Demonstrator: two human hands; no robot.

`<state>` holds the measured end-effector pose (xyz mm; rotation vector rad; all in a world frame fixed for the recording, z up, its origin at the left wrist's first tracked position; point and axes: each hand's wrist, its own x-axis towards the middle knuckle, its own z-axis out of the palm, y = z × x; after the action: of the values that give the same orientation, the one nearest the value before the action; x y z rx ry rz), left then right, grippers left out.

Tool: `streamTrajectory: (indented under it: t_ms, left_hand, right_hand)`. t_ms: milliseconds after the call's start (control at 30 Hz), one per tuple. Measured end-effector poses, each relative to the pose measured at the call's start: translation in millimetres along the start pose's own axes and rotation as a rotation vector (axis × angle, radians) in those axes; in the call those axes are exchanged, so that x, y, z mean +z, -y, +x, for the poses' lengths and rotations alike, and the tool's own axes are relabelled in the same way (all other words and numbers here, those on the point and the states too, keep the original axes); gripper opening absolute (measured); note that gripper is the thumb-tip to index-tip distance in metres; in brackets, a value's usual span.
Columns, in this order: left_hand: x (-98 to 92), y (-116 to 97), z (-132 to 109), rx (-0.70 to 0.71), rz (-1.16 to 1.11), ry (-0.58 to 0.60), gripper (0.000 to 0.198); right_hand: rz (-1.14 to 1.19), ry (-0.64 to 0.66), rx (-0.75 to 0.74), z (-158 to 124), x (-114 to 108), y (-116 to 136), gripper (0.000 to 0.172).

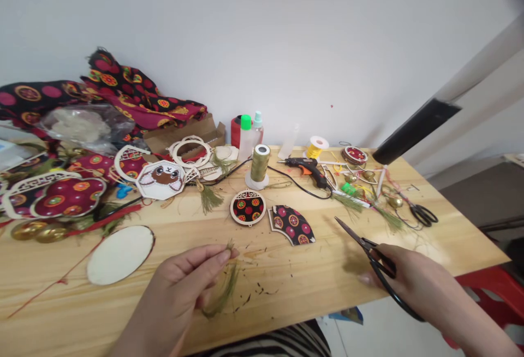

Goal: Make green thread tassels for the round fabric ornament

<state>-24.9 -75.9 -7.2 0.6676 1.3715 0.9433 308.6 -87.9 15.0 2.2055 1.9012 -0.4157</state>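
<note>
Between thumb and forefinger, my left hand (192,275) pinches a small bundle of olive-green thread (224,294), whose loose strands hang below the fingers. My right hand (409,272) is closed round the black handles of a pair of scissors (356,234); the blades point up and left, away from the thread. Beyond my hands lie a round wooden-framed pendant (248,207) with patterned cloth and a fan-shaped cloth-covered piece (293,225). A spool of olive thread (260,166) stands upright behind them. Dark scraps and thread clippings are scattered on the wood near my left hand.
A glue gun (309,168) with its black cord lies behind the fan-shaped piece. A white oval board (121,254) sits at left, near gold bells (51,231). Patterned cloth (135,89) is heaped against the wall. Another pair of scissors (423,215) rests at right.
</note>
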Motion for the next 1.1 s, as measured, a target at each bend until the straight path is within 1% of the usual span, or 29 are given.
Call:
streamTrajectory:
  t_ms: [67,133,200,267,333,433,500,567,600,633,667,700,767,833,867,900,967,1033,1100]
  left_hand:
    - [0.1,1,1,-0.013,-0.009,0.002,0.029]
    - [0.8,1,1,-0.017,-0.026,0.005,0.029]
    - [1.8,1,0,-0.019,-0.037,0.008,0.028]
    - [2.6,0,-2,-0.021,-0.040,0.013,0.028]
    - [2.6,-1,-3,-0.021,-0.043,0.014,0.029]
    - [1.5,0,-3,-0.030,-0.045,0.013,0.030]
    - [1.0,2,-3,-0.040,-0.049,0.004,0.030]
    - [1.2,3,-2,-0.043,-0.057,-0.011,0.028]
    - [1.6,4,-2,-0.040,-0.062,-0.020,0.028]
    - [2.1,4,-3,-0.038,-0.066,-0.024,0.028]
    - [2.6,4,-3,-0.037,-0.070,-0.026,0.027]
    - [3.1,4,-3,-0.036,-0.074,-0.025,0.027]
    - [3.8,3,-3,-0.035,-0.080,-0.018,0.028]
    - [4.0,2,-4,-0.031,-0.084,-0.009,0.028]
    - [3.9,2,-4,-0.029,-0.085,-0.008,0.028]
    - [3.6,2,-4,-0.029,-0.086,-0.008,0.028]
    - [2.8,2,-4,-0.031,-0.094,-0.015,0.028]
    - [1.5,3,-4,-0.031,-0.109,-0.016,0.028]
    - [0.5,4,-4,-0.025,-0.127,-0.009,0.028]
  right_hand:
    - [0.005,0.000,-0.043,0,3,-5,0.025]
    - [-0.011,-0.072,-0.073,3,7,-9,0.025]
    - [-0.045,-0.158,-0.064,7,12,-13,0.026]
    - [-0.070,-0.188,-0.037,13,15,-17,0.028]
    - [-0.081,-0.170,-0.033,18,14,-19,0.030]
    - [-0.101,-0.132,-0.003,24,9,-19,0.028]
    - [-0.103,-0.089,0.056,27,3,-16,0.029]
    - [-0.125,-0.051,0.149,29,-3,-12,0.033]
    - [-0.146,-0.063,0.184,31,-5,-9,0.034]
    - [-0.165,-0.106,0.191,32,-6,-5,0.033]
    - [-0.170,-0.172,0.156,33,-7,-1,0.031]
    - [-0.152,-0.247,0.074,34,-7,5,0.026]
    - [-0.060,-0.359,-0.175,36,-4,19,0.022]
    - [0.042,-0.376,-0.386,40,2,35,0.026]
    - [0.078,-0.362,-0.444,42,5,43,0.027]
    - [0.106,-0.348,-0.478,44,8,51,0.027]
    - [0.148,-0.336,-0.500,49,13,63,0.023]
    - [0.185,-0.343,-0.492,53,16,70,0.018]
    - [0.242,-0.354,-0.482,54,16,72,0.018]
